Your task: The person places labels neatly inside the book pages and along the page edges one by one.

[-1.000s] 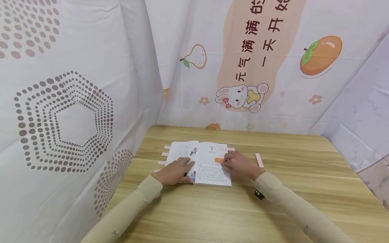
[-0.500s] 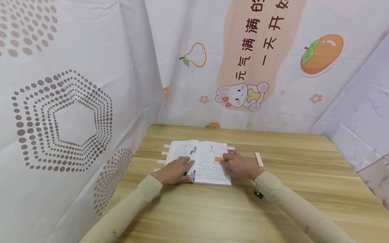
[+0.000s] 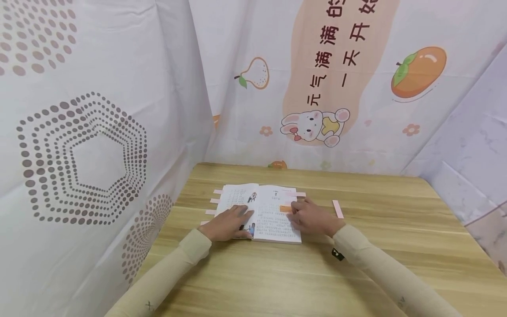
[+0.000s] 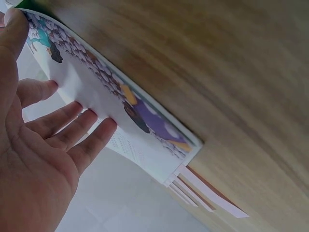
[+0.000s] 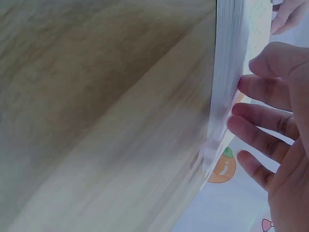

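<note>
An open book [image 3: 275, 226] lies on the wooden table, printed text on its right page and pictures on its left. My left hand [image 3: 227, 223] rests on the left page with fingers spread; the left wrist view has its fingertips pressing the page [image 4: 104, 137]. At the right page's outer side, my right hand [image 3: 313, 216] touches the book beside an orange strip [image 3: 285, 208], its fingers slightly bent. In the right wrist view, thumb and fingers [image 5: 256, 123] stand apart along the page-block edge [image 5: 224, 72]. The strip's right end is hidden behind the fingers.
Pink tabs [image 3: 215, 201] stick out from the book's left side, and another pink tab [image 3: 299, 194] from its right. A loose pink strip [image 3: 338, 209] lies on the table [image 3: 388, 220] to the right. By the right sleeve is a small black object [image 3: 338, 254]. Printed curtains [image 3: 253, 132] surround the table.
The right fingers have shifted very slightly at the orange strip. The left hand and the book stay in place.
</note>
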The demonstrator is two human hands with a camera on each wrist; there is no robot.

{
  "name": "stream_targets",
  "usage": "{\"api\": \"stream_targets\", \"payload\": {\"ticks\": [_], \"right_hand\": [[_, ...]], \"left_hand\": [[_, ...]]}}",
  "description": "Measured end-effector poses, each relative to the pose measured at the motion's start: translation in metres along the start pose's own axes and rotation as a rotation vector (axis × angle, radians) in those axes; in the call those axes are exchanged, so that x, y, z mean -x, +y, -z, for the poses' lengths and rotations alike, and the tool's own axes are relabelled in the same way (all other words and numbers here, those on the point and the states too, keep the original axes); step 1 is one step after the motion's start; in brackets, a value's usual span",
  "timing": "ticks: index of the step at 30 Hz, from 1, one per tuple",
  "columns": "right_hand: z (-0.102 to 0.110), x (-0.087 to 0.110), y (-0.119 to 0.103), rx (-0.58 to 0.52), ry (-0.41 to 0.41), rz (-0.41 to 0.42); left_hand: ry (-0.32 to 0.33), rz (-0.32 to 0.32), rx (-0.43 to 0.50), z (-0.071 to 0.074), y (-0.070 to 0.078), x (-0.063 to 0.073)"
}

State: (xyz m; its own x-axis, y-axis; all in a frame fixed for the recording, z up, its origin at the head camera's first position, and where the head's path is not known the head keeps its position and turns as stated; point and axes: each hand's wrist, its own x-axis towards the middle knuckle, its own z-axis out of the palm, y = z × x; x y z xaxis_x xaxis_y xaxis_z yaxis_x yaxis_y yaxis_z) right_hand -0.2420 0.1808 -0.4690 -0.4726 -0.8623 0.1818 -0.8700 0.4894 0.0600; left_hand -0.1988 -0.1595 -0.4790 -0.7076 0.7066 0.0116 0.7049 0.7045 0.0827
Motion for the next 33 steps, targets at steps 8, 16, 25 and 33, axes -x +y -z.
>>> {"api": "stream_targets", "payload": {"ticks": [8,16,25,33], "right_hand": [[0.001,0.006,0.004,-0.073,-0.024,-0.056],[0.003,0.024,0.023,-0.104,0.130,0.042],[0.009,0.052,0.041,-0.035,0.169,-0.007],[0.016,0.077,0.052,-0.067,0.198,-0.082]], "left_hand": [[-0.001,0.003,0.004,0.000,-0.001,-0.001],[-0.003,0.002,0.004,0.002,0.001,-0.001],[-0.006,0.004,0.001,0.002,0.001,-0.001],[-0.008,0.001,0.014,0.001,0.001,0.000]]}}
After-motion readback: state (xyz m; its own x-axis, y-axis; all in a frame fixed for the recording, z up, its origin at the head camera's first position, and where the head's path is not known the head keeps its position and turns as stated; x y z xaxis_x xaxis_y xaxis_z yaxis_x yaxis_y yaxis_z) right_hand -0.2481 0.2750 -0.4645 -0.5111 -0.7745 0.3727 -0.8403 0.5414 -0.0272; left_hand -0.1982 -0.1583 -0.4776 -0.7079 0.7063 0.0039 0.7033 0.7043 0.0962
